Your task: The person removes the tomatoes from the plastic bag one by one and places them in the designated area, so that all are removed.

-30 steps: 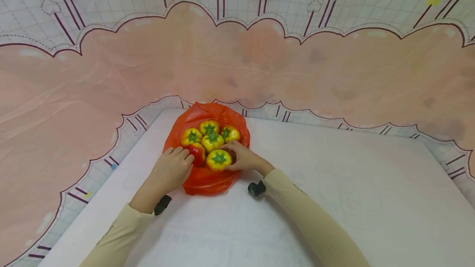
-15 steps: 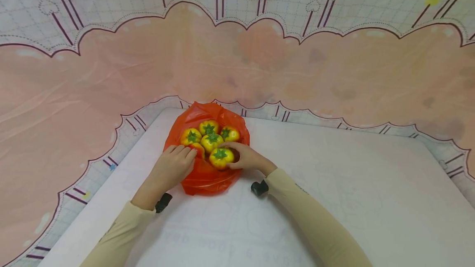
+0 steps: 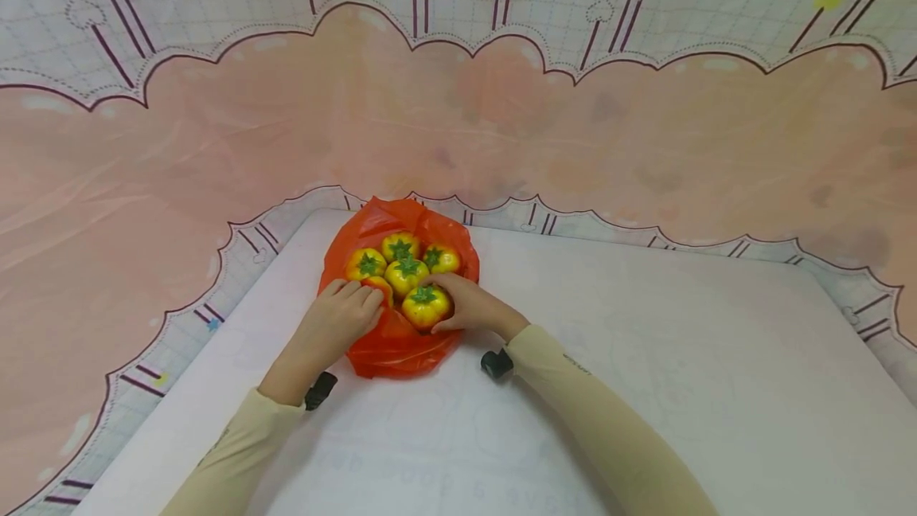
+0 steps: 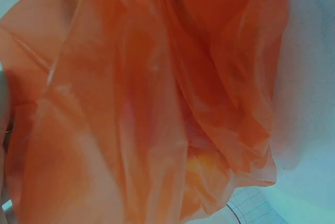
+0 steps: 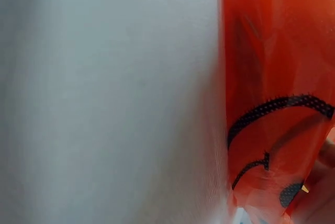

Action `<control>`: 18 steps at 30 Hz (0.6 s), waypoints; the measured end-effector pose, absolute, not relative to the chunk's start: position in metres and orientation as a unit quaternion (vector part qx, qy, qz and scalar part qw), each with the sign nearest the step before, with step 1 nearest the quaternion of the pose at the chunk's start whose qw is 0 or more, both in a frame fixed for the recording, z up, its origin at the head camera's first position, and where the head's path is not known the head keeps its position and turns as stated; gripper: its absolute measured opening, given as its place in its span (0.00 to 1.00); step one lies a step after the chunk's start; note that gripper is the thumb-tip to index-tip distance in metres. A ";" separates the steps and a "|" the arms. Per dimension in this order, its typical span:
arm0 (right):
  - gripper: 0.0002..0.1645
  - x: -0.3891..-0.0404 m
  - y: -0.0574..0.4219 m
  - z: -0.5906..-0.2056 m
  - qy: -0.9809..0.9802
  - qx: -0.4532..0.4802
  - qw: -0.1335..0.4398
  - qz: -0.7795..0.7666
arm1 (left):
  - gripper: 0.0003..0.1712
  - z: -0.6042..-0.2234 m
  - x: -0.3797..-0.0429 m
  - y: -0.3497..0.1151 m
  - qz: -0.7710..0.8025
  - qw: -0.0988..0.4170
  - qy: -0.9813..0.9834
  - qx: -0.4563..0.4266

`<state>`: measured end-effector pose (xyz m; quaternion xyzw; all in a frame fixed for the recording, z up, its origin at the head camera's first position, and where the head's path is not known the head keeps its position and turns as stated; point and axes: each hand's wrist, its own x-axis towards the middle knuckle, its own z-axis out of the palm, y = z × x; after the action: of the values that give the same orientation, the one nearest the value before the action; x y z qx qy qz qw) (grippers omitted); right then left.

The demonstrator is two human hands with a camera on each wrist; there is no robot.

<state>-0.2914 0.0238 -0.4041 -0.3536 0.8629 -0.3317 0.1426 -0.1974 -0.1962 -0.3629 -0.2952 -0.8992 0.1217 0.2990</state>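
A red plastic bag [image 3: 397, 350] lies spread on the white table. Several yellow persimmons [image 3: 406, 277] with green leafy tops sit together on it. At the bag's left side my left hand [image 3: 340, 315] has curled fingers gripping the bag's edge, beside a partly covered red-and-yellow fruit [image 3: 382, 287]. Folds of the bag [image 4: 146, 98] fill the left wrist view. My right hand [image 3: 473, 305] curls thumb and fingers round the nearest persimmon [image 3: 427, 306] from the right. In the right wrist view the bag [image 5: 277, 77], printed with black marks, hides most of that hand.
The white table [image 3: 645, 373] extends to the right and toward me. Behind it hangs a pink and white patterned cloth [image 3: 458, 118]. A small black wrist device [image 3: 497, 364] sits beneath each wrist.
The red-and-yellow fruit at my left hand has become mostly covered, as my left hand shifted slightly right. My right hand and its persimmon have moved only slightly.
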 end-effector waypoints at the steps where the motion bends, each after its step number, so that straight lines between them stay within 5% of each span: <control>1: 0.37 -0.291 0.024 -0.403 0.863 -0.353 0.143 -0.331 | 0.17 -0.363 -0.197 -0.196 0.120 0.298 -0.900 -0.294; 18: 0.41 -0.289 0.027 -0.399 0.865 -0.328 0.114 -0.362 | 0.16 -0.357 -0.198 -0.194 0.111 0.317 -0.895 -0.295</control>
<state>-0.2893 0.0272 -0.3986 -0.3277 0.8650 -0.3624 0.1140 -0.1981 -0.1938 -0.3572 -0.2947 -0.8947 0.1106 0.3169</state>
